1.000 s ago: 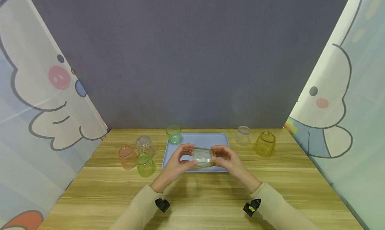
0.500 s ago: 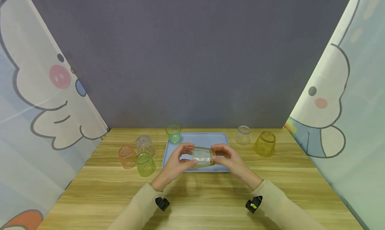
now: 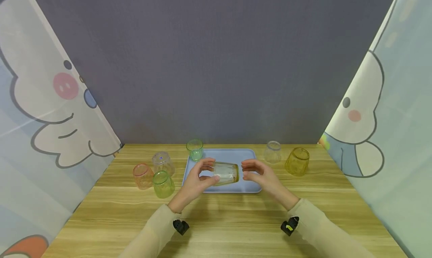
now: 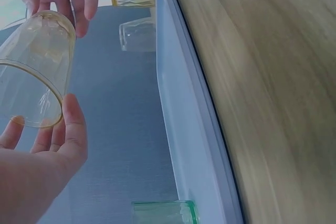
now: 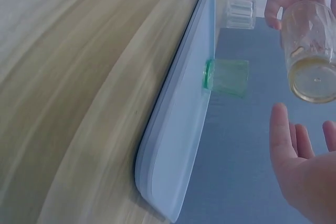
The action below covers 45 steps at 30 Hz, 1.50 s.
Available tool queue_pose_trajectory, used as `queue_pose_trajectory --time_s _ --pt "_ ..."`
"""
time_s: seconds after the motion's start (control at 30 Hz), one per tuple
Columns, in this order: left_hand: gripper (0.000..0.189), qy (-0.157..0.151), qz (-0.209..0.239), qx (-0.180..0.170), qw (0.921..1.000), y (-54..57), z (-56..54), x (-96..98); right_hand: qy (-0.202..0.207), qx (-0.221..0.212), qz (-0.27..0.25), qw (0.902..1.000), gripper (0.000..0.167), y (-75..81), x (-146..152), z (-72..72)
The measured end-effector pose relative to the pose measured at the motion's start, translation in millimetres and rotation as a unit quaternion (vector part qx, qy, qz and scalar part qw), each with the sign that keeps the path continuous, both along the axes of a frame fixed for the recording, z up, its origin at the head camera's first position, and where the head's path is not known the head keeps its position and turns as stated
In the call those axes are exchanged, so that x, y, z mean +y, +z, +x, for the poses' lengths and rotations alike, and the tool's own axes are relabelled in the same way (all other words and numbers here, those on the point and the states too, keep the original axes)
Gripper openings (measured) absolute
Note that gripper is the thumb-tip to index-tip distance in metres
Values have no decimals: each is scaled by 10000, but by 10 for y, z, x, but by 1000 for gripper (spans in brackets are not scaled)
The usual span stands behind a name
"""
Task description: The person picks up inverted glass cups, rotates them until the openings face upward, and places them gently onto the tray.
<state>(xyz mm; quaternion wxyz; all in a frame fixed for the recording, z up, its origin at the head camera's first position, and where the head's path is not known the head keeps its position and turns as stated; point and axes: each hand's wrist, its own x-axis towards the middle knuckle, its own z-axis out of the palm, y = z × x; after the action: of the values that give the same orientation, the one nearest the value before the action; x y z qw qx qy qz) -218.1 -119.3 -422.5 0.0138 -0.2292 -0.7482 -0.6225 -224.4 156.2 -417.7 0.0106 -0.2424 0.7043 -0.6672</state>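
Note:
A pale amber drinking glass (image 3: pixel 226 174) lies on its side in the air over a light blue tray (image 3: pixel 233 189). My left hand (image 3: pixel 201 177) grips it near the rim, thumb on the near side and fingers on the far side. The thick base (image 5: pixel 315 83) points toward my right hand (image 3: pixel 259 175). That hand stands just apart from the base, fingers and thumb loosely bent with nothing between them. In the left wrist view the open rim (image 4: pixel 31 72) faces my left palm. Across the tray's back left corner stands a green glass (image 3: pixel 195 150).
Left of the tray stand a pink glass (image 3: pixel 143 176), a clear glass (image 3: pixel 163 163) and a yellow-green glass (image 3: pixel 163 184). To the right are a small clear glass (image 3: pixel 272 152) and a larger amber glass (image 3: pixel 297 162). A grey partition (image 3: pixel 216 70) closes off the wooden table's back.
My right hand has let go of the glass's base and drawn slightly to the right. My left hand and the glass have shifted a little to the left.

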Motion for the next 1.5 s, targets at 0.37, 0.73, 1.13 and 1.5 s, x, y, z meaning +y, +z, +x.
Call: queue_pose_trajectory --time_s 0.37,0.73,1.13,1.5 --pt "57 418 -192 -68 9989 83 -2 -35 -648 305 923 9932 35 38 129 -72" --pt "59 722 -252 -36 9971 171 -24 -97 -991 412 1307 9856 36 153 240 -125" --pt "59 985 -522 112 9937 235 -52 -135 -1057 577 1883 9747 37 284 357 -194" --pt "59 1430 -1078 408 9830 295 -61 -144 -1203 730 2366 9614 40 384 492 -268"
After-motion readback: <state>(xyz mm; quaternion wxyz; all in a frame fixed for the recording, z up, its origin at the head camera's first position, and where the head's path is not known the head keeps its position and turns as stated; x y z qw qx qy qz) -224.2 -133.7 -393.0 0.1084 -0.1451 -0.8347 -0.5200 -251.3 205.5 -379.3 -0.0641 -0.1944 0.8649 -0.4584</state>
